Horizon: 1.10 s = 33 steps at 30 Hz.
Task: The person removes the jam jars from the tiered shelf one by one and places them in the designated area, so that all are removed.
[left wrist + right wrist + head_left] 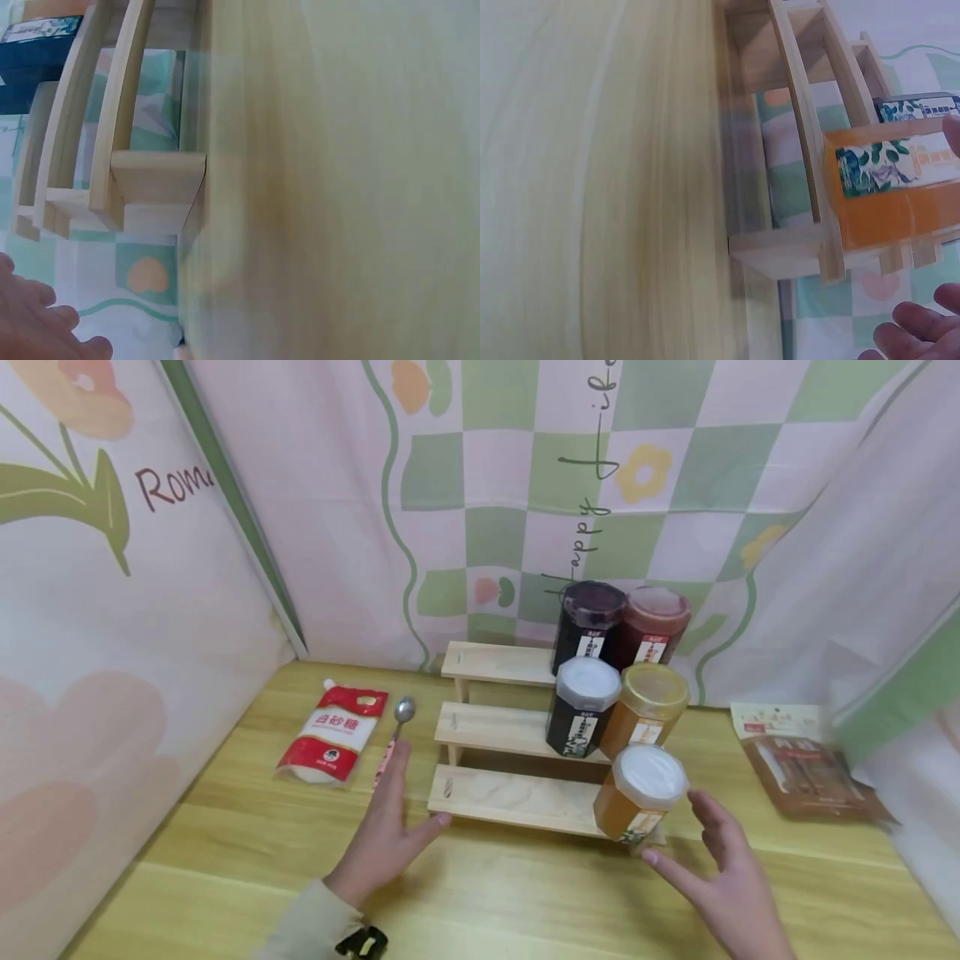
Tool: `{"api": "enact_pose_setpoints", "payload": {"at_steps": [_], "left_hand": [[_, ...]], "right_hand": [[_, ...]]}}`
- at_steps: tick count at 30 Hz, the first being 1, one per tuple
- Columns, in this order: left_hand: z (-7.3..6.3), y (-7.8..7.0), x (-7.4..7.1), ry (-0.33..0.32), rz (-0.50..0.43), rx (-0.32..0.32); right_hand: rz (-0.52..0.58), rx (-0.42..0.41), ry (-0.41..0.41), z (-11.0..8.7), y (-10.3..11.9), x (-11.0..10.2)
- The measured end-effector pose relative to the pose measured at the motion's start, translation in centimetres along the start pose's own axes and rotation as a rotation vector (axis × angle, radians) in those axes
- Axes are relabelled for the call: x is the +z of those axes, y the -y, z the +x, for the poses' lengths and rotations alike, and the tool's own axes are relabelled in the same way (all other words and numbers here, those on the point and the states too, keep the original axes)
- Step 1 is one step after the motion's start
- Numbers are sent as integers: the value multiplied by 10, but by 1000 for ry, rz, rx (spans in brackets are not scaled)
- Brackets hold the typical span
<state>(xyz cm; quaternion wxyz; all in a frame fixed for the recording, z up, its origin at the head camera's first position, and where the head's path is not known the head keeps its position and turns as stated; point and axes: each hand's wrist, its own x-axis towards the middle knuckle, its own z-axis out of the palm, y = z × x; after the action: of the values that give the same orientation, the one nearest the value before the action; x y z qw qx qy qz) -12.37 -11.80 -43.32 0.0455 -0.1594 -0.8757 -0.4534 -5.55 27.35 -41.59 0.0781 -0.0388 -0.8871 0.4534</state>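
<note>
On the bottom step of a three-step wooden rack stands an orange jar with a white lid. My right hand is beside that jar, fingers spread and apart from it in the head view. To the left of the rack, my left hand hovers with nothing in it, thumb toward the bottom step. The middle step bears a dark jar with a white lid and a yellow-lidded amber jar. Up on the top step are a dark purple jar and a red jar.
A red and white sugar bag lies on the table at the left, with a spoon beside it. Toward the right edge lies a brown packet. Behind the rack hangs a patterned curtain.
</note>
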Motion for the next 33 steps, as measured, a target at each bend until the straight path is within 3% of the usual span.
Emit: {"api": "enact_pose_setpoints", "payload": {"at_steps": [8, 14, 19, 26, 33], "left_hand": [[2, 1, 13, 50, -123, -148], [4, 0, 21, 60, -194, -206], [8, 4, 31, 47, -202, -235], [16, 15, 45, 43, -216, -205], [24, 21, 48, 76, -178, -273]], "right_hand": [[75, -9, -40, 7, 8, 13], [88, 47, -56, 11, 12, 22], [106, 40, -82, 13, 15, 29], [91, 6, -120, 16, 18, 35], [74, -6, -147, 19, 18, 38]]}}
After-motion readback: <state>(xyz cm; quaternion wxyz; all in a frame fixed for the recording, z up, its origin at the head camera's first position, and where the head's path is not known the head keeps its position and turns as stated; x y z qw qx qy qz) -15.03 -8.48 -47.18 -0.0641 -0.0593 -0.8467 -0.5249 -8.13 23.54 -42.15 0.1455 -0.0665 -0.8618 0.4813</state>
